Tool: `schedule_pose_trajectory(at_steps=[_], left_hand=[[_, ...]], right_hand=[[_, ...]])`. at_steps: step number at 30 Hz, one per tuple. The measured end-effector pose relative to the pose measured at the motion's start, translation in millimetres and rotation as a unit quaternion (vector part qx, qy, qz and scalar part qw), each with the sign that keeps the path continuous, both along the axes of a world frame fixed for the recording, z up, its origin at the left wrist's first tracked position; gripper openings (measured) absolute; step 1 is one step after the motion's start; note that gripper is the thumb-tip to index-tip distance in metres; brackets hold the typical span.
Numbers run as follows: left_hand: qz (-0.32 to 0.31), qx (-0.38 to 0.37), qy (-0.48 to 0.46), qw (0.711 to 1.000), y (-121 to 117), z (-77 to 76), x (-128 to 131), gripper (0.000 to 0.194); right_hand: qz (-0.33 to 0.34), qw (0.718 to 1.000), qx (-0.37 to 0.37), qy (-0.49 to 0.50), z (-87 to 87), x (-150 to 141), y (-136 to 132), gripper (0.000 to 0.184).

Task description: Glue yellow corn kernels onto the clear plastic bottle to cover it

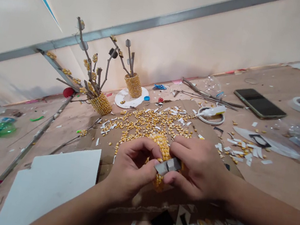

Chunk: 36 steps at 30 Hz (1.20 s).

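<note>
My left hand point(138, 163) and my right hand point(198, 166) meet at a small, flat grey piece point(168, 166) with a crease across it. Thumb and fingers of my left hand close on its left tip, where a yellow kernel shows. Its other end is pinched in my right hand. Just behind and below the hands is a cylinder covered in corn kernels point(162, 142), partly hidden by my fingers; I cannot tell whether they touch it. Loose corn kernels point(143, 121) and white paper scraps lie beyond on a cardboard sheet point(192, 107).
Two kernel-covered pots point(100, 104) point(133, 85) with twigs stand at the back. A glue bottle point(212, 111) rests on a tape roll point(219, 121), with a phone point(260, 103) farther right. White board point(54, 184) lies front left; a black square point(162, 223) is near the front edge.
</note>
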State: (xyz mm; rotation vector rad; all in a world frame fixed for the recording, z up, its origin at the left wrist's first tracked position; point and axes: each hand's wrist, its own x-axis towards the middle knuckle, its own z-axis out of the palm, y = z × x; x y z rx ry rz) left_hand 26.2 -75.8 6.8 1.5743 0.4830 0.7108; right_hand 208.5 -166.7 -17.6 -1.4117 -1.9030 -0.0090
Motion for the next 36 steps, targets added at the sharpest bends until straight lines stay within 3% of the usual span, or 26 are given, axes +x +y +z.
schedule_pose_trajectory(at_steps=[17,25,31,36], left_hand=[[-0.023,0.030,0.017,0.999,0,2.4,-2,0.016],[-0.057,0.039,-0.021,0.997,-1,7.3,-3,0.011],[-0.069,0.019,-0.014,0.997,-2,7.2,-3,0.013],[-0.024,-0.005,0.042,0.999,2,11.6,-1,0.010]], right_hand=[[0.001,1.000,0.007,-0.023,5.0,-1,-2,0.070],[-0.014,1.000,0.009,-0.015,11.1,4,-6,0.068],[-0.100,0.991,0.020,0.081,7.5,25,4,0.049],[0.059,0.984,0.068,0.151,6.6,16,4,0.009]])
